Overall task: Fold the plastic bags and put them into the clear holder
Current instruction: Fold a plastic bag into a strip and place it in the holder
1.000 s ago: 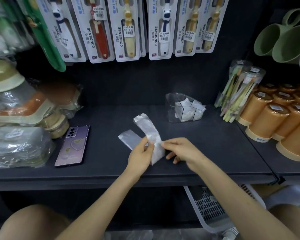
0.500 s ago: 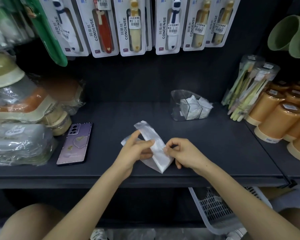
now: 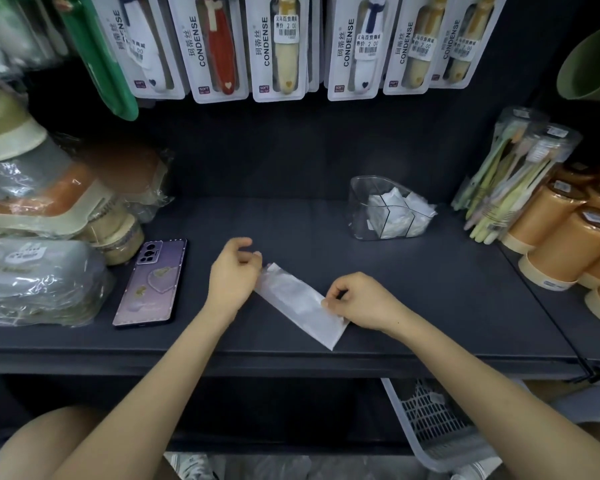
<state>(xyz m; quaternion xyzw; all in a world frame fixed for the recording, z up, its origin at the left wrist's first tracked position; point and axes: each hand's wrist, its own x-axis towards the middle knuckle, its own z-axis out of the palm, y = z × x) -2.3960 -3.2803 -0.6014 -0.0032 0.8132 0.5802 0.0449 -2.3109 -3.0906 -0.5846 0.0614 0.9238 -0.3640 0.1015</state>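
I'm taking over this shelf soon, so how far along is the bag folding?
Done: folded bags sit in the clear holder. In hand: one plastic bag lies as a flat strip on the shelf, the right hand pinching its near part, the left hand at its far end, grip unclear. Left: fold this strip small and put it into the holder.

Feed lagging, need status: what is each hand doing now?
Left hand: curled beside the folded translucent plastic bag; grip cannot be told.
Right hand: pinches that bag.
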